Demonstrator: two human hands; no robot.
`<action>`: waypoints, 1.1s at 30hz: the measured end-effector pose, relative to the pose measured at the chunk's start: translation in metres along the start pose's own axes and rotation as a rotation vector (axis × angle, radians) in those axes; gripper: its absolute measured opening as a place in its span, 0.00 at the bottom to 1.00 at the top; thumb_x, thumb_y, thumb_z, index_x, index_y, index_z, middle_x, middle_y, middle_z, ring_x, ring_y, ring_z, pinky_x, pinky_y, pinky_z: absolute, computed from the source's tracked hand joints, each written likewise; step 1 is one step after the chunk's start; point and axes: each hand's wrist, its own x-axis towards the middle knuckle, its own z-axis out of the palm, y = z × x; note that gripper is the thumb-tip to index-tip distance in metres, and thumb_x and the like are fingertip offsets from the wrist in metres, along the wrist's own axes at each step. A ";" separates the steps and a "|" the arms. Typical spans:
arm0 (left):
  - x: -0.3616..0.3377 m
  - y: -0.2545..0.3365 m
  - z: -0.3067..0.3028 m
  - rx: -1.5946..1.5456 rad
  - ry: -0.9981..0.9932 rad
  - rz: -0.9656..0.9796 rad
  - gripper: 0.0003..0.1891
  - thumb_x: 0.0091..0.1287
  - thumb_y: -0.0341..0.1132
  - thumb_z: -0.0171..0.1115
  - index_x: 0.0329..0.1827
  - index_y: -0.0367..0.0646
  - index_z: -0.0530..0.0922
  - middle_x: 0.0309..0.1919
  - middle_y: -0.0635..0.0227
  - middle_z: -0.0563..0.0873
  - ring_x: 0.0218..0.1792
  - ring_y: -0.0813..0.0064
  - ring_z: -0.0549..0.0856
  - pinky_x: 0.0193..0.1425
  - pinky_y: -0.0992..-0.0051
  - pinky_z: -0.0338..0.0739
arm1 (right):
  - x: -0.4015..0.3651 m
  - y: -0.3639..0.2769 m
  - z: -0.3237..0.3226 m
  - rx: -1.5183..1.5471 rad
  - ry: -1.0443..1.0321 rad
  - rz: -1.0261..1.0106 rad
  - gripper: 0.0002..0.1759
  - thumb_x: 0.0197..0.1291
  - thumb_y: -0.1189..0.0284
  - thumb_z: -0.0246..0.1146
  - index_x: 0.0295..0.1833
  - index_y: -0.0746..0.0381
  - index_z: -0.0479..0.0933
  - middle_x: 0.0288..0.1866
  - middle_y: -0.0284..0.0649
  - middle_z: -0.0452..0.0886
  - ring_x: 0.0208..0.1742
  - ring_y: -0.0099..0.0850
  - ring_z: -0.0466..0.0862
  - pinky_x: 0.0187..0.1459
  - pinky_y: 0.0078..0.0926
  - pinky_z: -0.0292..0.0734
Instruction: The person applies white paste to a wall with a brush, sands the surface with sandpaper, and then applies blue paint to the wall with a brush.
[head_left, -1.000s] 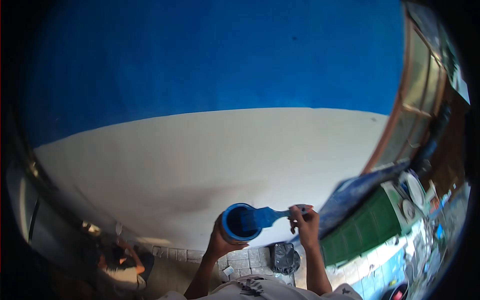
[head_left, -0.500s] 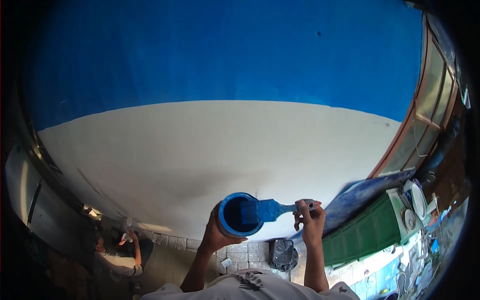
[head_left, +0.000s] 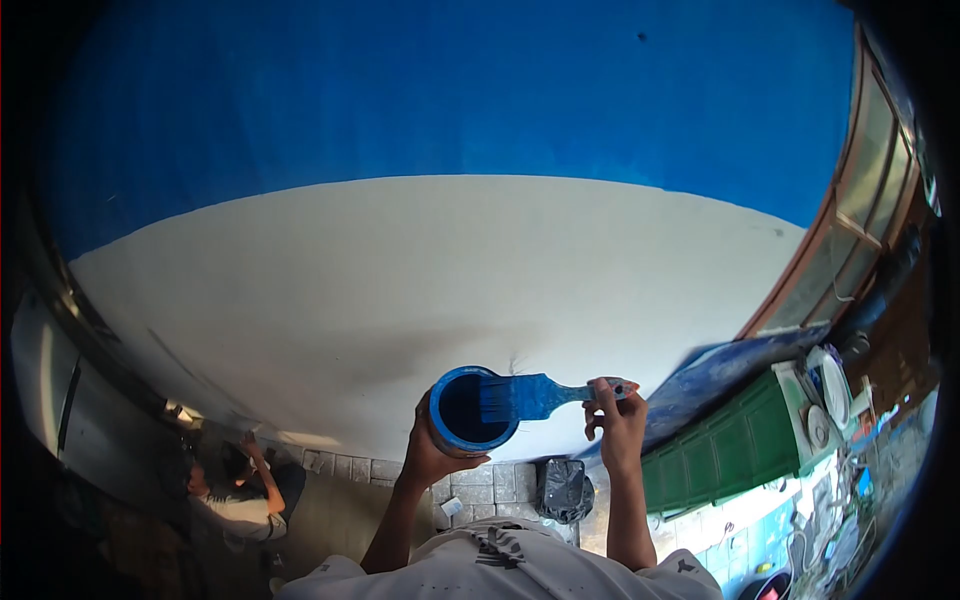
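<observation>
My left hand is wrapped round the side of a round blue paint container, whose open top faces me with dark blue inside. A wide paintbrush, coated in blue, lies level across the right part of the opening, its bristles over the container's mouth. The fingers of my right hand pinch the brush's handle near its reddish end. Behind both hands stands a wall, blue on its upper part and white on its lower part.
A person sits low at the lower left, an arm raised. A black plastic bag and a small white cup are on the paving. At the right are a green bin, clutter and a brown-framed window.
Both hands, the container and the brush sit slightly higher in view. The wall's colour boundary has shifted up too. The seated person's arm has risen.
</observation>
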 end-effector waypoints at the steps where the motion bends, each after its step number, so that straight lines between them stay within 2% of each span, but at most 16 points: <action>1: 0.001 0.005 -0.001 0.007 0.020 0.001 0.71 0.35 0.44 0.96 0.83 0.42 0.57 0.74 0.54 0.71 0.76 0.54 0.73 0.81 0.54 0.70 | 0.000 0.002 0.000 0.008 0.002 -0.010 0.17 0.74 0.64 0.68 0.46 0.71 0.85 0.28 0.42 0.85 0.21 0.24 0.80 0.16 0.21 0.69; 15: -0.023 0.027 0.013 0.145 0.087 0.003 0.73 0.37 0.47 0.95 0.85 0.43 0.52 0.76 0.52 0.67 0.79 0.51 0.69 0.82 0.52 0.67 | 0.016 0.004 -0.009 0.037 -0.154 0.018 0.20 0.76 0.63 0.66 0.48 0.74 0.83 0.28 0.44 0.83 0.23 0.26 0.80 0.17 0.22 0.71; 25: -0.037 0.065 0.020 0.169 0.174 -0.025 0.72 0.37 0.48 0.95 0.84 0.42 0.53 0.76 0.52 0.69 0.78 0.51 0.71 0.82 0.53 0.68 | 0.026 -0.002 -0.007 0.084 -0.287 0.024 0.18 0.76 0.64 0.66 0.48 0.72 0.83 0.29 0.44 0.84 0.23 0.26 0.81 0.17 0.22 0.73; 27: -0.036 0.069 0.020 0.216 0.184 -0.017 0.72 0.37 0.46 0.95 0.83 0.42 0.53 0.74 0.53 0.71 0.76 0.53 0.73 0.80 0.53 0.69 | 0.027 0.000 -0.007 0.089 -0.296 0.043 0.17 0.76 0.63 0.66 0.46 0.69 0.83 0.29 0.41 0.84 0.23 0.24 0.81 0.16 0.21 0.71; 31: -0.036 0.073 0.017 0.290 0.204 -0.011 0.71 0.37 0.45 0.96 0.82 0.41 0.53 0.72 0.54 0.72 0.75 0.55 0.74 0.78 0.54 0.71 | 0.029 0.005 -0.008 0.122 -0.293 0.052 0.16 0.76 0.64 0.66 0.45 0.69 0.83 0.29 0.42 0.84 0.23 0.25 0.81 0.16 0.21 0.70; 32: -0.037 0.072 0.017 0.296 0.202 -0.004 0.71 0.37 0.45 0.96 0.82 0.41 0.53 0.72 0.54 0.72 0.75 0.55 0.74 0.78 0.54 0.71 | 0.030 0.006 -0.010 0.124 -0.303 0.066 0.18 0.75 0.64 0.66 0.48 0.73 0.83 0.30 0.44 0.84 0.24 0.27 0.81 0.18 0.24 0.73; 33: -0.038 0.073 0.016 0.307 0.205 -0.002 0.71 0.37 0.45 0.96 0.82 0.41 0.53 0.72 0.54 0.73 0.75 0.56 0.75 0.78 0.54 0.71 | 0.030 0.006 -0.011 0.133 -0.302 0.059 0.18 0.75 0.64 0.66 0.48 0.73 0.83 0.30 0.44 0.84 0.24 0.27 0.81 0.18 0.24 0.73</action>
